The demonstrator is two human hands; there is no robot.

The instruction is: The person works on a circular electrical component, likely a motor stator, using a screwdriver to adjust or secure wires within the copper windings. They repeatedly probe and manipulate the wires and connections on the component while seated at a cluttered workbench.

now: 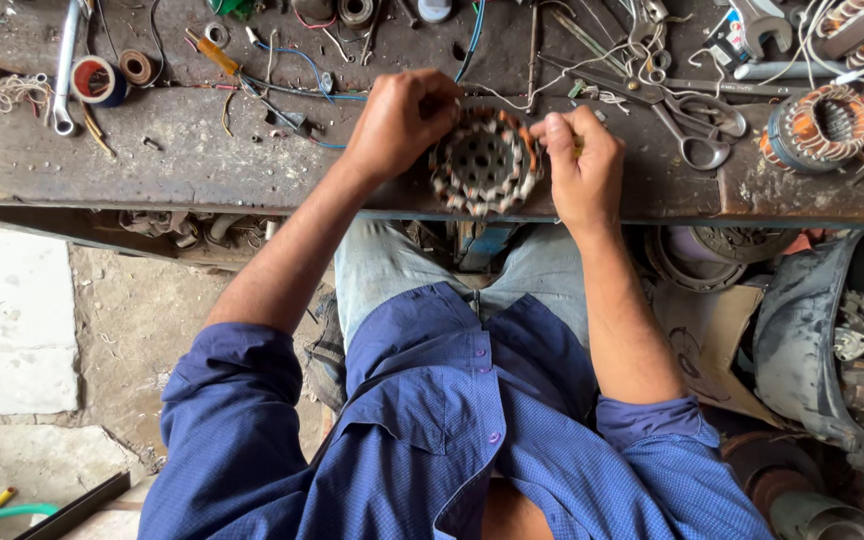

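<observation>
Blue shirt (432, 420) fills the foreground. Beyond it, at the bench (152, 160) edge, sits a round stator (482, 160), ringed with copper and white windings. Left hand (402, 118) grips its rim; right hand (580, 160) is clenched beside it. Scissors (687, 120) lie right of the stator.

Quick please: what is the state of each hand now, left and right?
Left hand: closed, gripping the top edge of the round wound stator.
Right hand: closed in a fist beside the stator; what it pinches cannot be told.
</observation>
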